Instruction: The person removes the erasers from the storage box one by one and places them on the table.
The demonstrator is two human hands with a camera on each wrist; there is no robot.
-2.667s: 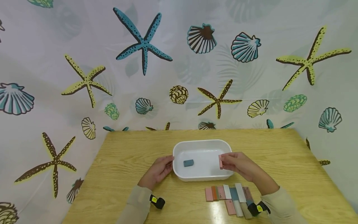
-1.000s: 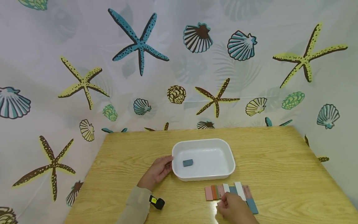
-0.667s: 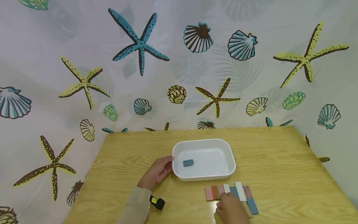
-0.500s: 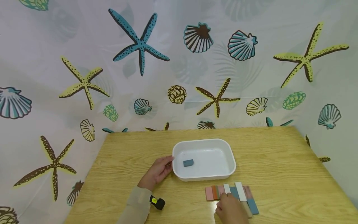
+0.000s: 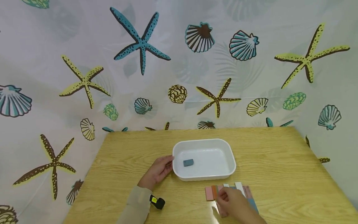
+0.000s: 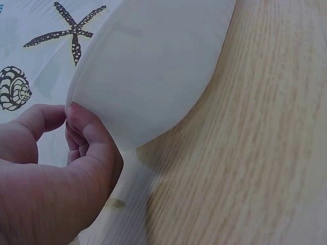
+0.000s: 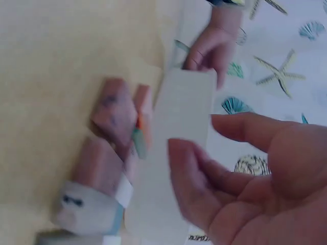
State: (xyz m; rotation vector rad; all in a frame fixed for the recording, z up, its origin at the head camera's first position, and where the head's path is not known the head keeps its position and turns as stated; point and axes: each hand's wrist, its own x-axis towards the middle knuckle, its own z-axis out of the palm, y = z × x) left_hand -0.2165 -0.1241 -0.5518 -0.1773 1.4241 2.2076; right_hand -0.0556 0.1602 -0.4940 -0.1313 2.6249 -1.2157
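My left hand (image 5: pixel 156 171) pinches the left rim of a white tray (image 5: pixel 204 178) between thumb and fingers; the left wrist view shows this hand (image 6: pixel 56 184) gripping the tray's edge (image 6: pixel 148 76). A small blue-grey block (image 5: pixel 188 162) lies inside the tray. Just over the group of small blocks in front of the tray is my right hand (image 5: pixel 235 203), thumb and index finger apart with nothing between them in the right wrist view. Near it there are pink blocks (image 7: pixel 113 109) and a pale block with a black mark (image 7: pixel 84 206), blurred. My hand partly hides the group.
Left in the group are a flat pink block (image 5: pixel 208 193) and an orange and green one (image 5: pixel 214 192). A white block (image 5: pixel 239 188) lies at its back right. A wooden table (image 5: pixel 134 146) carries everything, with a shell-patterned cloth (image 5: pixel 179 71) behind.
My right hand has brought a pink block from over the tray to the group. In the last half second it has released its hold and risen slightly. My left hand stays at the rim.
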